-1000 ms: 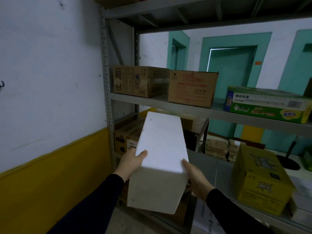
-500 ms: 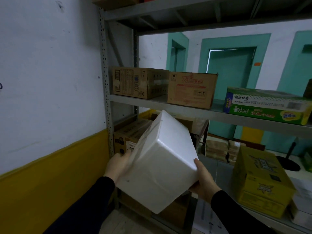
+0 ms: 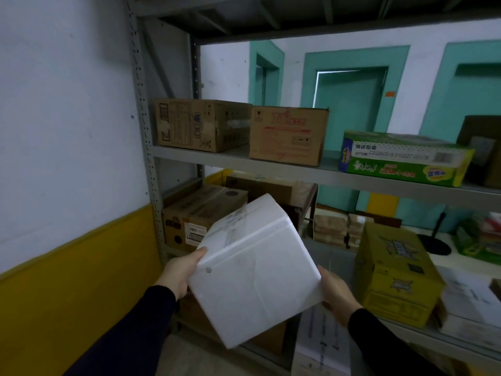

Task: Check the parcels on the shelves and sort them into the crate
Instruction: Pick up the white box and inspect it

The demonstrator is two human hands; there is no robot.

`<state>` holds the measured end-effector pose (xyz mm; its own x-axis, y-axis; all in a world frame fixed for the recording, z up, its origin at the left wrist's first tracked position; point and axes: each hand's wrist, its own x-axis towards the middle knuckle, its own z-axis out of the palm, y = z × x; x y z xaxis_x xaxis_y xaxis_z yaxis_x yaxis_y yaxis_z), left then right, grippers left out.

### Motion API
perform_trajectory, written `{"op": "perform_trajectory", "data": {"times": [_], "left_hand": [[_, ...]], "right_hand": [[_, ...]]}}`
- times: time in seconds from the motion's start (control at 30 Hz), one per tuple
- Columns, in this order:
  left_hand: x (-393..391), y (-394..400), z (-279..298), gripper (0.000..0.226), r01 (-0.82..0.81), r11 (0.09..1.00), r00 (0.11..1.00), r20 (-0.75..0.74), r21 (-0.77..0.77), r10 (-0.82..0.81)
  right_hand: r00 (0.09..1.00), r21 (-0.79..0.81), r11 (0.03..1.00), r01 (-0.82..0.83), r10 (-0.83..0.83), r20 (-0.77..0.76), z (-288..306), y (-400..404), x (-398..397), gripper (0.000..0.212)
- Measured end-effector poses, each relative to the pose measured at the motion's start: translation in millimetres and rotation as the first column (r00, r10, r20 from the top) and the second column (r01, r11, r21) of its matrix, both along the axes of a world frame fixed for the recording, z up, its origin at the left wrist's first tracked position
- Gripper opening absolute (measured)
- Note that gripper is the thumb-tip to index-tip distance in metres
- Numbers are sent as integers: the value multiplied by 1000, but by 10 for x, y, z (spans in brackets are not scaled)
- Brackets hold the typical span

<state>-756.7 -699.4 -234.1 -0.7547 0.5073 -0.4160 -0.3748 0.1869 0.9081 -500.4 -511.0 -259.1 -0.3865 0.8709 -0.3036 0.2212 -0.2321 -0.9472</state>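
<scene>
Head view: person stands at the shelves point(image 3: 298, 173), holding a white foam box point(image 3: 254, 270) in front of the lower shelf, clear of it and tilted, one corner down, taped top face turned up and away. Left hand point(image 3: 180, 270) grips the box's left edge, thumb on the near face, fingers hidden behind it. Right hand point(image 3: 334, 293) clasps the lower right corner, thumb along the edge, fingers wrapped under. Both hold the box; neither is free. Faint tape and what may be a label show on the top face; print too blurred to read. Upper shelf carries two brown cartons point(image 3: 203, 124) and a green box point(image 3: 404, 158); a yellow box point(image 3: 397, 272) sits on the lower shelf to the right. No crate in view. Step, as I judge it: checking, the parcel turned about to find its label. Next move calls for bringing the labelled face to the eyes, then carrying the box to the crate, wherever that stands.
</scene>
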Motion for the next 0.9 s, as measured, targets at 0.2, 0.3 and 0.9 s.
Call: {"op": "perform_trajectory", "data": {"times": [0.2,0.3,0.9], "left_hand": [[381,506,4,35,50,997,991,-120,-55,-57],[596,758,-1,34,90,990,968,-225,-108,-112],[941,2343,-275,25,260,956,895,-338,-133,-290]], "right_hand": [[1000,177,984,-28,26,17,142,235,275,56],[992,120,989,-85,95,-81,236,306,407,51],[988,-123,992,36,-54,-146,-408,1724,667,31]]}}
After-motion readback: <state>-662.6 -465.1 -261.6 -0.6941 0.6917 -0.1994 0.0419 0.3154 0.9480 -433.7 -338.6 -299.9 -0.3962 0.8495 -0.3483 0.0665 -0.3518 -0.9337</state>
